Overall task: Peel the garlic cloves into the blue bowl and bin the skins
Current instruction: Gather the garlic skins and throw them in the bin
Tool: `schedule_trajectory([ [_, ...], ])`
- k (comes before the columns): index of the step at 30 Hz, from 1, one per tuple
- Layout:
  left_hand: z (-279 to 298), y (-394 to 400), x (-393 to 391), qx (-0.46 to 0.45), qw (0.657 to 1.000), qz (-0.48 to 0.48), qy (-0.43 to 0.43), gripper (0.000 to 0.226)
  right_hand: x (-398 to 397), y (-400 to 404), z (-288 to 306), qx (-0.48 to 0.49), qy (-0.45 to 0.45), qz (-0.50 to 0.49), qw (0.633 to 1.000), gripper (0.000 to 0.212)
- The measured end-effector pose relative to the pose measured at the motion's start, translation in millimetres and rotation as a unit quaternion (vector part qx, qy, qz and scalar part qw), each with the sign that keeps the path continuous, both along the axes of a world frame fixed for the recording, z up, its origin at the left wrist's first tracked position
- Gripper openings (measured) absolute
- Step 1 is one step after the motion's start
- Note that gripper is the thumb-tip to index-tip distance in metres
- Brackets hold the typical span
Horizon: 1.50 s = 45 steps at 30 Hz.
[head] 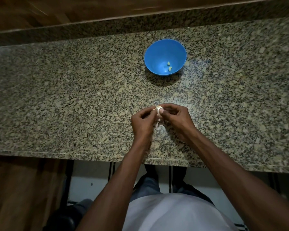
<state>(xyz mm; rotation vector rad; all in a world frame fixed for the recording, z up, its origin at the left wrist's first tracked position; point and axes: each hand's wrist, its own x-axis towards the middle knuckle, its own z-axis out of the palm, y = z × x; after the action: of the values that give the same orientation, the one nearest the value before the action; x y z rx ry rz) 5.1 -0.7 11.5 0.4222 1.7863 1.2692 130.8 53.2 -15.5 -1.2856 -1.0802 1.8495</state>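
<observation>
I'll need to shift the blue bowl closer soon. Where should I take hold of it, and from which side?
Grip the blue bowl by its rim, from the near side. It stands upright and open, alone on the counter, with nothing between it and the hands. Pinch the near-left rim, since the two peeled cloves lie toward the right of the bottom. Both the left hand and right hand are busy with the garlic.

No readable text, labels, brands or numbers anywhere; dim, blurred view.
</observation>
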Motion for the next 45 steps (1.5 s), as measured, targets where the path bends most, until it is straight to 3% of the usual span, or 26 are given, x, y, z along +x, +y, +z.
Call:
schedule_trajectory([
  [2,-1,-3,-7,0.015,0.995,0.025,-0.099,0.026,-3,4,0,-0.009,-0.003,-0.010,1.000,0.023],
  [4,-2,-8,-13,0.019,0.989,0.036,-0.145,0.028,-7,12,-2,0.045,-0.083,0.010,0.995,0.024],
  [8,-2,-16,-27,0.044,0.979,0.074,-0.183,0.032,-18,26,1,0.174,-0.226,0.086,0.955,0.027],
  [12,2,-23,-37,0.060,0.977,0.046,-0.200,0.029,-21,27,3,0.302,-0.311,0.172,0.884,0.031],
  [13,3,-25,-39,0.061,0.977,0.042,-0.200,0.028,-20,26,7,0.309,-0.316,0.163,0.882,0.031],
  [15,3,-27,-40,0.053,0.983,0.029,-0.176,0.028,-14,20,18,0.259,-0.278,0.121,0.917,0.030],
  [18,3,-31,-35,0.043,0.990,0.001,-0.132,0.031,-7,7,25,0.098,-0.134,0.147,0.975,0.030],
  [20,3,-32,-30,0.046,0.992,-0.026,-0.114,0.034,-5,-4,23,0.062,-0.074,0.164,0.982,0.027],
  [25,0,-37,-30,0.039,0.990,-0.086,-0.102,0.029,0,-13,14,-0.047,0.000,0.088,0.995,0.024],
  [28,-1,-39,-34,0.021,0.989,-0.120,-0.079,0.026,7,-16,13,-0.036,-0.026,0.098,0.994,0.016],
  [31,-4,-38,-34,0.007,0.992,-0.120,-0.043,0.023,9,-19,10,0.044,-0.121,0.117,0.985,0.006],
  [36,-5,-36,-33,0.010,0.996,-0.085,-0.037,0.025,5,-20,17,0.197,-0.276,0.150,0.929,0.023],
  [39,-5,-36,-34,0.017,0.994,-0.088,-0.058,0.022,4,-19,22,0.267,-0.302,0.148,0.903,0.023],
  [41,-6,-36,-35,0.020,0.994,-0.091,-0.059,0.021,6,-17,20,0.246,-0.301,0.115,0.914,0.018],
  [45,-8,-35,-34,0.029,0.993,-0.115,-0.029,0.019,6,-14,16,0.078,-0.199,0.105,0.971,0.024],
])
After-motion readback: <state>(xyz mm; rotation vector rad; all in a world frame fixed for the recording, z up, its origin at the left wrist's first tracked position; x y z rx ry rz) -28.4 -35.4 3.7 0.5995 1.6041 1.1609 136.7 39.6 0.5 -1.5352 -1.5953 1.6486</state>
